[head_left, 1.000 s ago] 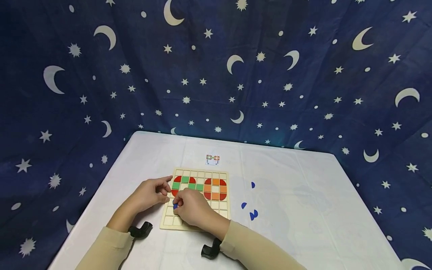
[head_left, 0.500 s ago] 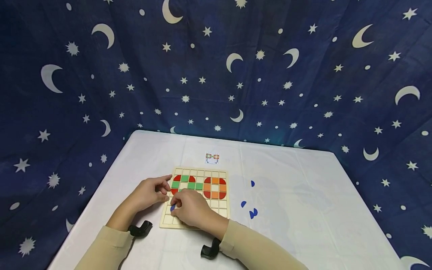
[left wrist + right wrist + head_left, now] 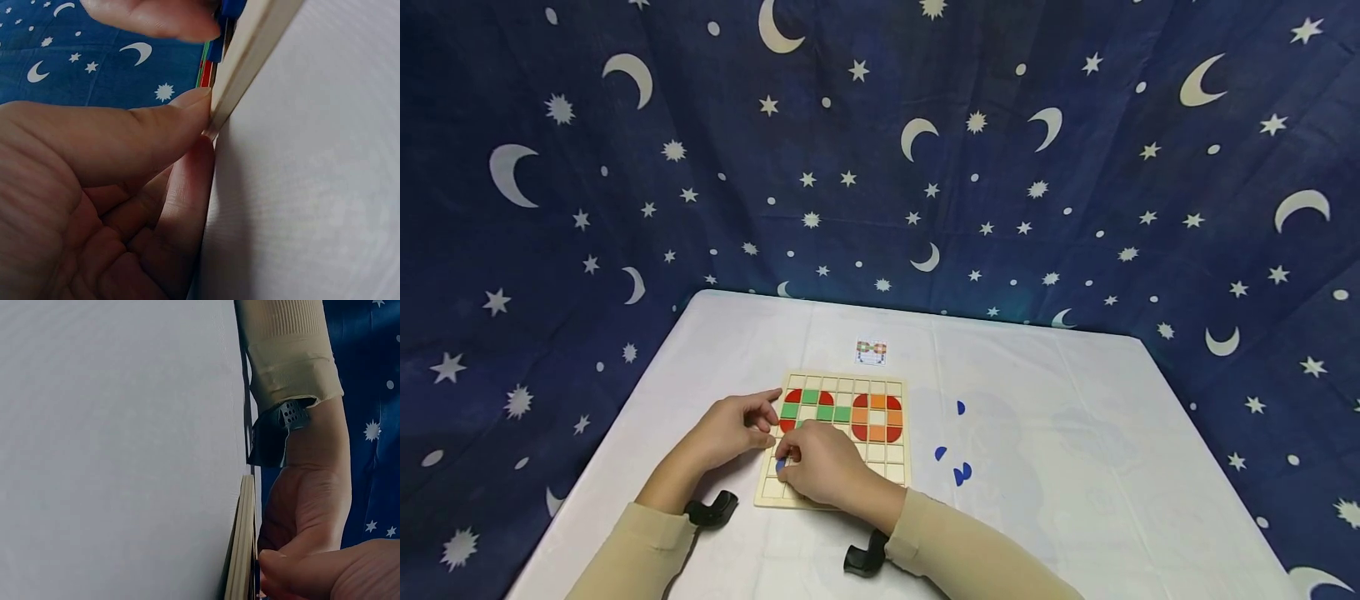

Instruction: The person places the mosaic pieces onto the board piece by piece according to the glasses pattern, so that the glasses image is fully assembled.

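A square wooden grid board [image 3: 895, 475] lies on the white table, with red, green and orange pieces set in its cells. At its left side, my right hand [image 3: 827, 462] pinches a blue rounded piece [image 3: 780, 465] between thumb and fingertip, low over the cells. My left hand [image 3: 730, 429] rests along the board's left edge, fingers spread and holding nothing. Up close in the left wrist view, the left thumb [image 3: 156, 134] touches the board's edge, and blue shows near the other hand's fingertip. The right palm hides part of the board.
Several blue rounded pieces [image 3: 962, 473] lie loose to the right of the board. Behind it is a small pattern card [image 3: 871, 352]. A dark blue cloth [image 3: 880, 150] with moons and stars hangs around the table [image 3: 1060, 417].
My right hand has shifted slightly left with the blue piece, toward the board's left edge. The left hand stays at the edge. The head view has tilted slightly.
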The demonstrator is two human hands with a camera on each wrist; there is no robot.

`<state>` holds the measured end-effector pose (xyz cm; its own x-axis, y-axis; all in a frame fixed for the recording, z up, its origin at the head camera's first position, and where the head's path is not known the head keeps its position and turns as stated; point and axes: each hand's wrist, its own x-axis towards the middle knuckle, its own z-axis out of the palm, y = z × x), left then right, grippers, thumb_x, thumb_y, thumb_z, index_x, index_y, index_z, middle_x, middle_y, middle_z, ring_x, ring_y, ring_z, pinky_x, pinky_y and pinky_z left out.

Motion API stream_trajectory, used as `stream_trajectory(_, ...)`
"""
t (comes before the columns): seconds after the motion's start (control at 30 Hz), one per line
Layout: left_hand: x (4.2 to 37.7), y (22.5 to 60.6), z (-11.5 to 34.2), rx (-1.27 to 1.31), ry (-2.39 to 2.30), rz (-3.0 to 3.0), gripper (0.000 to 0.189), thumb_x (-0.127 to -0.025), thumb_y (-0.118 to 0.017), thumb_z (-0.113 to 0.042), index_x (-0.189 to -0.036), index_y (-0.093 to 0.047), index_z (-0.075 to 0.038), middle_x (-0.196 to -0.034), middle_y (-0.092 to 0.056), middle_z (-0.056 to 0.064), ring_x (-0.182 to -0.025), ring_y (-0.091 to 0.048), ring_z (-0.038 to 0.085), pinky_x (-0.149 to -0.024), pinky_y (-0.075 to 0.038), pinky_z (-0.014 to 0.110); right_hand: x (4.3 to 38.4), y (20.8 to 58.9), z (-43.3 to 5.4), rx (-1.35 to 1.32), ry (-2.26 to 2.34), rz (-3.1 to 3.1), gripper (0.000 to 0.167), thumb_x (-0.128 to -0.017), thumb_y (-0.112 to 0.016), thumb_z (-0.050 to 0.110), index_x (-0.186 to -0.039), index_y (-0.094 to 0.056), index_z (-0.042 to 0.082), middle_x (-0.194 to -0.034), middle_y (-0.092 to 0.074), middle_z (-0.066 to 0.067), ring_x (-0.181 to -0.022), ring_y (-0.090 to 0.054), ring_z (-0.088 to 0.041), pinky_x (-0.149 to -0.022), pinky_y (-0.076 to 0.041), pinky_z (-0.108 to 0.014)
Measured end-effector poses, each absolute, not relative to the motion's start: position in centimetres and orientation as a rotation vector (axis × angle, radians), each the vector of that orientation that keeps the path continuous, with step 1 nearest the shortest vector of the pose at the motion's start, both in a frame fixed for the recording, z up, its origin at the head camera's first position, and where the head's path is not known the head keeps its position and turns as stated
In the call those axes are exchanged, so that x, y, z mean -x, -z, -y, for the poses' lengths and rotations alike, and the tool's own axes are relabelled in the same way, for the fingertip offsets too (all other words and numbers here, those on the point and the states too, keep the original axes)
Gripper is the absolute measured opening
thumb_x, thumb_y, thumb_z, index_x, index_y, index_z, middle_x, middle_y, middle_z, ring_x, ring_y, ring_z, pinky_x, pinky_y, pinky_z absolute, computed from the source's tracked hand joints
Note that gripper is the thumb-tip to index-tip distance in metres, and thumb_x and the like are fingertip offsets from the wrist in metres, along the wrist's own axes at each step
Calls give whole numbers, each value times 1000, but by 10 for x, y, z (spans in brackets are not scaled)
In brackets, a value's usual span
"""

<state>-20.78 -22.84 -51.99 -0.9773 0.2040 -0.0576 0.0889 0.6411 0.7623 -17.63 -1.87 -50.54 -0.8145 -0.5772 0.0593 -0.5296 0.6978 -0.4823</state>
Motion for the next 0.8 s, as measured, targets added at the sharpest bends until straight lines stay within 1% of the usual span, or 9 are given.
stream_trajectory(0.07, 208, 520, 228, -240, -1252, -2721, 25, -80, -88, -4, -99, -77, -17, -96, -73, -2, -84, -61, 14, -89, -43, 36, 176, 505, 19, 920, 750, -2807, 14, -82, -89, 24, -93, -82, 26, -76, -54, 14, -70, -47, 0, -62, -38, -19)
stream_trajectory(0.2, 208, 520, 228, -240, -1257, -2715, 24, -80, -88, -4, -98, -77, -16, -105, -74, -3, -84, -61, 14, -88, -43, 34, 177, 506, 19, 901, 732, -2812, 11, -83, -88, 24, -90, -81, 27, -76, -54, 14, -70, -48, -1, -62, -38, -20)
stream_trajectory(0.27, 208, 520, 228, -236, -1260, -2710, 25, -80, -88, -4, -99, -77, -17, -104, -74, -2, -84, -61, 14, -87, -43, 32, 176, 505, 19, 897, 724, -2812, 10, -83, -88, 23, -89, -80, 27, -76, -54, 15, -71, -48, -1, -63, -38, -19)
stream_trajectory(0.33, 208, 520, 228, -229, -1258, -2711, 26, -80, -89, -4, -99, -77, -17, -101, -74, -2, -84, -61, 14, -86, -43, 30, 176, 505, 18, 905, 730, -2805, 11, -83, -87, 22, -90, -81, 26, -75, -54, 15, -71, -48, -1, -64, -38, -19)
stream_trajectory(0.43, 207, 519, 228, -225, -1257, -2713, 25, -80, -89, -4, -98, -77, -17, -103, -74, -2, -84, -61, 13, -85, -43, 30, 176, 504, 17, 921, 740, -2791, 14, -83, -86, 19, -94, -81, 24, -74, -53, 15, -71, -47, -1, -65, -38, -19)
stream_trajectory(0.57, 207, 519, 227, -220, -1256, -2712, 24, -80, -89, -4, -96, -77, -17, -112, -75, -2, -84, -61, 12, -85, -43, 29, 178, 500, 9, 927, 777, -2764, 19, -84, -85, 16, -102, -82, 21, -74, -53, 16, -70, -47, 0, -66, -39, -17)
stream_trajectory(0.63, 207, 519, 227, -222, -1259, -2708, 23, -80, -88, -4, -96, -77, -17, -115, -75, 0, -84, -61, 13, -84, -43, 28, 178, 497, 2, 912, 811, -2747, 20, -86, -84, 16, -105, -81, 20, -75, -54, 15, -69, -48, 0, -66, -40, -18)
stream_trajectory(0.7, 206, 519, 227, -213, -1263, -2707, 23, -80, -88, -4, -94, -76, -18, -127, -75, 3, -84, -61, 13, -83, -43, 27, 178, 496, -6, 884, 833, -2742, 20, -86, -84, 15, -105, -81, 20, -75, -55, 15, -69, -48, 0, -66, -41, -18)
stream_trajectory(0.8, 204, 519, 228, -208, -1259, -2710, 22, -80, -89, -4, -91, -75, -17, -147, -69, 7, -84, -60, 14, -83, -43, 27, 178, 493, -20, 836, 852, -2748, 18, -88, -83, 15, -104, -80, 21, -76, -55, 14, -70, -49, 0, -67, -42, -19)
